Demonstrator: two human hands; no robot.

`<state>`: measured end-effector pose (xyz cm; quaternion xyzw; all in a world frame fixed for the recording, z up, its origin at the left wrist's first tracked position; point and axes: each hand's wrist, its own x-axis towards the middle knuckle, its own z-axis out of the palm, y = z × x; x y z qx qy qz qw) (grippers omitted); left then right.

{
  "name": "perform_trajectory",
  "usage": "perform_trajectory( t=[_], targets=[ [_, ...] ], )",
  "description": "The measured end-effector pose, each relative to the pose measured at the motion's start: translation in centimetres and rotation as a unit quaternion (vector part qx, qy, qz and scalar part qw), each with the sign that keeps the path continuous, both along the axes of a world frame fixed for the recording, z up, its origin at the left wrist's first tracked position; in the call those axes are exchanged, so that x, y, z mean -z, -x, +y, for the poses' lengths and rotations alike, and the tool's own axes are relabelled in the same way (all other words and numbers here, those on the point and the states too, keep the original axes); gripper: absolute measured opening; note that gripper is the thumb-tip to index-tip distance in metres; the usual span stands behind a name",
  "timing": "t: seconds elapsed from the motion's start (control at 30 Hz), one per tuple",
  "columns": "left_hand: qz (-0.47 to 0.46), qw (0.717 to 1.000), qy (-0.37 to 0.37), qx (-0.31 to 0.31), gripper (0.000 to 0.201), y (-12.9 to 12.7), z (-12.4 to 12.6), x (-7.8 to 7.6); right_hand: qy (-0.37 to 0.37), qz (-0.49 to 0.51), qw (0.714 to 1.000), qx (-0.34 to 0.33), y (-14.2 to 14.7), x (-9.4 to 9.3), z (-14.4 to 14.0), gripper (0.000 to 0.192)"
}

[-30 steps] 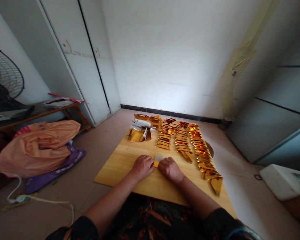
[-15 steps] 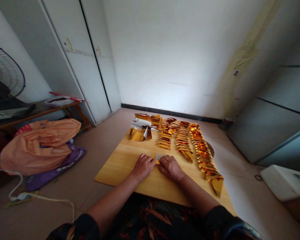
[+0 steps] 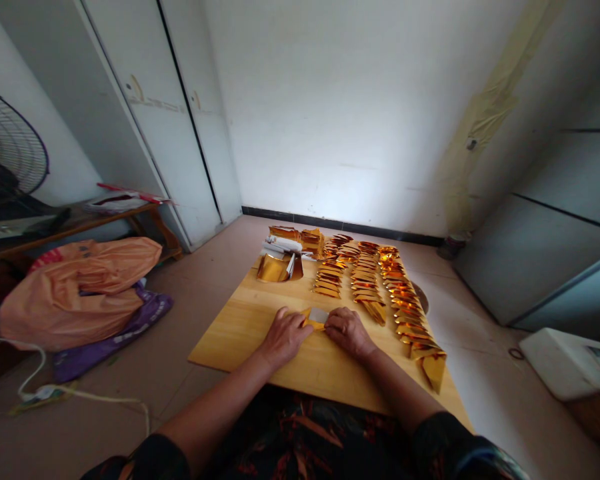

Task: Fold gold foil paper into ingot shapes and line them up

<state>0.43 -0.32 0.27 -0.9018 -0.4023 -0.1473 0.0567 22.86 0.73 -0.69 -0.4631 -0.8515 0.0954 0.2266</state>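
Observation:
A partly folded sheet of gold foil paper [image 3: 318, 316], with a pale grey-white face showing, lies on the wooden board [image 3: 240, 333] between my hands. My left hand [image 3: 284, 337] pinches its left end, thumb along the near edge. At its right end, my right hand [image 3: 349, 331] has its fingers bent and closed on the paper. Beyond the hands stand rows of folded gold paper pieces [image 3: 365, 277], nested one behind another. The longest row [image 3: 409, 307] runs down the board's right side.
At the board's far left are a curved gold sheet [image 3: 273, 268] and a white bundle [image 3: 285, 245]. An orange bag [image 3: 80, 293] and a white cable [image 3: 105, 399] lie on the floor at left. A white box [image 3: 567, 367] stands at right.
My hands have moved slightly apart, the right one to the right, the left a little left. More of the paper's pale face and gold edge shows between them.

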Motion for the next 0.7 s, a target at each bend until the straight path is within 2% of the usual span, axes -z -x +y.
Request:
perform_trajectory(
  t=[0.2, 0.47, 0.7],
  targets=[
    [0.004, 0.999, 0.033, 0.004, 0.025, 0.2, -0.3, -0.3, 0.044, -0.012, 0.998, 0.033, 0.6, -1.1, 0.2, 0.012],
    [0.016, 0.999, 0.041, 0.007, 0.026, 0.2, -0.2, 0.1, 0.094, -0.091, 0.981, 0.142, 2.4, -1.9, 0.8, 0.015],
    [0.009, 0.999, 0.052, 0.013, 0.026, 0.4, -0.3, -0.3, 0.11, -0.116, 0.977, 0.139, 2.6, -2.2, 1.2, 0.014]
  ],
)
